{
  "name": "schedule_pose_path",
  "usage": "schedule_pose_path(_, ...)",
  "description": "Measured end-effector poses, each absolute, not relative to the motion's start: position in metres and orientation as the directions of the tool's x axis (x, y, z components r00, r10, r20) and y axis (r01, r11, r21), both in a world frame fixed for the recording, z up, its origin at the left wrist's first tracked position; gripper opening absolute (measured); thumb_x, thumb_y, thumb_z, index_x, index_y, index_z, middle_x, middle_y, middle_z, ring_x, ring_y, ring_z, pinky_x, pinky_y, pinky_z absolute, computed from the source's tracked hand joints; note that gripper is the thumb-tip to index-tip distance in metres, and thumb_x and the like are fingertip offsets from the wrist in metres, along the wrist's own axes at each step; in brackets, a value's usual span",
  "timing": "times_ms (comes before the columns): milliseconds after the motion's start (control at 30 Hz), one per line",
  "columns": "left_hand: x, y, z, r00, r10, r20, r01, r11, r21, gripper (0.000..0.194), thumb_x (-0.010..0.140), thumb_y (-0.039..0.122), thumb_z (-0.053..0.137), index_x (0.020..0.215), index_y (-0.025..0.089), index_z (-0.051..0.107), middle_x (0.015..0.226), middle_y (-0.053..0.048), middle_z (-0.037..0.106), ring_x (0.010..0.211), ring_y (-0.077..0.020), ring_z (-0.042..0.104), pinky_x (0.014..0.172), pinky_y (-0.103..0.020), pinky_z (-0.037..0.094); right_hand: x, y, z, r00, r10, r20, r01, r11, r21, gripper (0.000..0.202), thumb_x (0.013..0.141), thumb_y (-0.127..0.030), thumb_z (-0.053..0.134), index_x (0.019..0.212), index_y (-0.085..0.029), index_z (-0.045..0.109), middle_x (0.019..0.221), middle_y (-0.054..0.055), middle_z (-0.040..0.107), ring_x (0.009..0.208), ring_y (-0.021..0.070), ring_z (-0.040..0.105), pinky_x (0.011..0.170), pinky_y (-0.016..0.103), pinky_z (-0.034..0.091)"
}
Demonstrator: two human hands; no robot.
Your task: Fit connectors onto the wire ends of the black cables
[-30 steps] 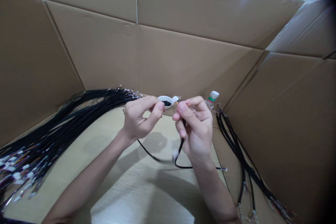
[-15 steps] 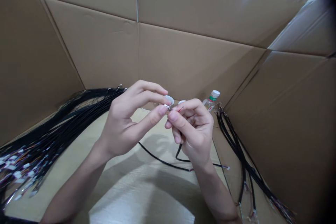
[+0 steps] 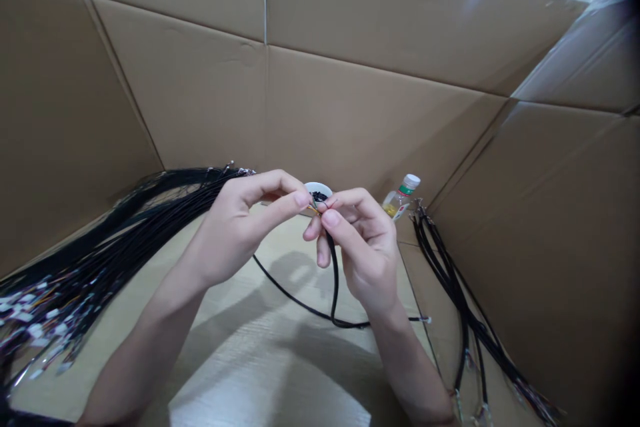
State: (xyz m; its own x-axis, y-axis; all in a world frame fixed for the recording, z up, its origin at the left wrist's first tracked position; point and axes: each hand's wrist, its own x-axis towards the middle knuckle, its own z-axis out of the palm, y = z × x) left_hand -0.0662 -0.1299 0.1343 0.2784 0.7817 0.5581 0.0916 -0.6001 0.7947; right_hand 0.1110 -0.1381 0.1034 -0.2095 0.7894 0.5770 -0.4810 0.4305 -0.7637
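Observation:
Near the middle of the head view, my right hand (image 3: 367, 247) pinches the end of a black cable (image 3: 335, 280), where thin coloured wires fan out. The cable hangs below the fingers and curves over the table. Facing it from the left, my left hand (image 3: 250, 220) has thumb and forefinger closed on thin wires (image 3: 313, 209), some of them yellow. The two sets of fingertips are close together. Just behind them stands a white bowl (image 3: 319, 187) with small black pieces in it, partly hidden by the fingers.
A thick bundle of black cables (image 3: 150, 233) with white connectors lies along the left side. More black cables (image 3: 463, 300) lie at the right. A bottle (image 3: 403, 197) with a white cap stands at the back. Cardboard walls (image 3: 380, 120) surround the table (image 3: 240, 340).
My left hand has lowered, and its raised fingers have curled in. Coloured wires now spread between the fingertips. The cable hangs more visibly below my right hand, and more of the bowl shows.

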Motion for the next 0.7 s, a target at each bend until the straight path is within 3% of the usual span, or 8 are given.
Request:
schedule_pose_path(100,-0.066,-0.128,0.132,0.206,0.773,0.601,0.097,-0.627,0.773,0.007,0.099,0.032,0.075,0.102,0.026,0.076,0.099,0.002,0.076,0.090,-0.0132,0.070,0.082,-0.024,0.055,0.109,-0.137,0.103,-0.207,0.797,0.568,-0.462,0.432,-0.774,0.004,0.103,-0.023,0.072,0.101,-0.020,0.070,0.081,0.000,0.076,0.049,0.0042,0.060,0.048,0.012,0.051)
schedule_pose_path(167,-0.067,-0.128,0.131,0.162,0.713,0.682,0.155,-0.701,0.696,0.015,0.097,0.029,0.078,0.113,0.029,0.074,0.108,0.001,0.075,0.096,-0.0145,0.070,0.087,-0.026,0.056,0.110,-0.136,0.103,-0.215,0.808,0.548,-0.467,0.408,-0.784,0.006,0.103,-0.025,0.073,0.101,-0.020,0.069,0.080,-0.001,0.076,0.047,0.0040,0.059,0.046,0.012,0.049)
schedule_pose_path(300,-0.074,-0.129,0.132,0.281,0.532,0.799,0.266,-0.843,0.467,0.011,0.100,0.024,0.073,0.109,0.030,0.076,0.104,0.000,0.076,0.097,-0.0170,0.071,0.089,-0.030,0.056,0.112,-0.135,0.104,-0.260,0.811,0.524,-0.486,0.359,-0.797,0.009,0.103,-0.027,0.073,0.099,-0.020,0.068,0.078,-0.002,0.076,0.043,0.0039,0.057,0.041,0.011,0.047)
schedule_pose_path(400,-0.078,-0.128,0.134,0.304,0.491,0.816,0.307,-0.862,0.404,0.007,0.099,0.024,0.073,0.104,0.028,0.075,0.099,-0.001,0.077,0.091,-0.0179,0.073,0.083,-0.031,0.057,0.112,-0.134,0.104,-0.264,0.815,0.517,-0.466,0.361,-0.808,0.011,0.103,-0.029,0.072,0.099,-0.019,0.068,0.079,-0.001,0.076,0.045,0.0044,0.059,0.042,0.011,0.048)
schedule_pose_path(500,-0.078,-0.128,0.135,0.278,0.533,0.800,0.327,-0.835,0.443,0.001,0.100,0.027,0.073,0.100,0.027,0.074,0.094,-0.002,0.077,0.084,-0.0177,0.072,0.075,-0.030,0.057,0.109,-0.134,0.104,-0.202,0.839,0.505,-0.425,0.390,-0.817,0.012,0.102,-0.030,0.073,0.100,-0.019,0.068,0.082,0.000,0.076,0.051,0.0065,0.063,0.042,0.012,0.050)
schedule_pose_path(700,-0.079,-0.128,0.138,0.266,0.698,0.665,0.210,-0.715,0.666,0.015,0.101,0.032,0.072,0.090,0.022,0.073,0.084,-0.002,0.073,0.076,-0.0157,0.069,0.067,-0.024,0.055,0.106,-0.134,0.103,-0.045,0.808,0.588,-0.292,0.552,-0.781,0.004,0.100,-0.024,0.074,0.098,-0.021,0.073,0.098,0.001,0.070,0.061,0.0070,0.066,0.040,0.013,0.051)
